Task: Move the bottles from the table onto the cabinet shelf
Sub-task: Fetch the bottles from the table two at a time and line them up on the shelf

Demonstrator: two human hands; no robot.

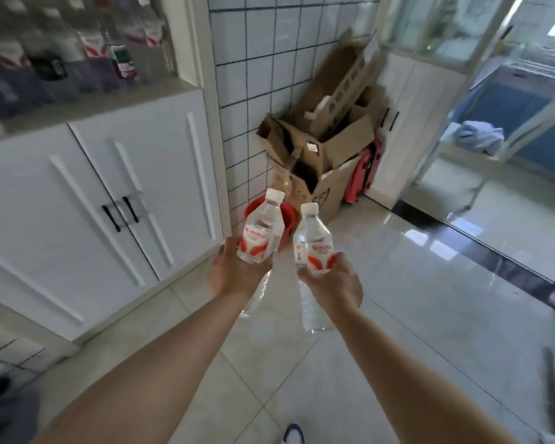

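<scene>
Both forearms reach out, a water bottle carried in each hand.

Left hand [234, 274] fingers wrap the left bottle [261, 230] below its label; right hand [334, 283] fingers wrap the right bottle [313, 243] the same way, caps tilted toward twelve o'clock. Full, smooth plastic like this probably feels fairly heavy, slick and slightly squashy, so mid-body is where I'd hold. At ten o'clock, the cabinet shelf [87, 100] already holds bottles; cardboard boxes [318, 145] sit at one o'clock.

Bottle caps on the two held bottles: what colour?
White caps on both bottles, clearest in the head view.
</scene>
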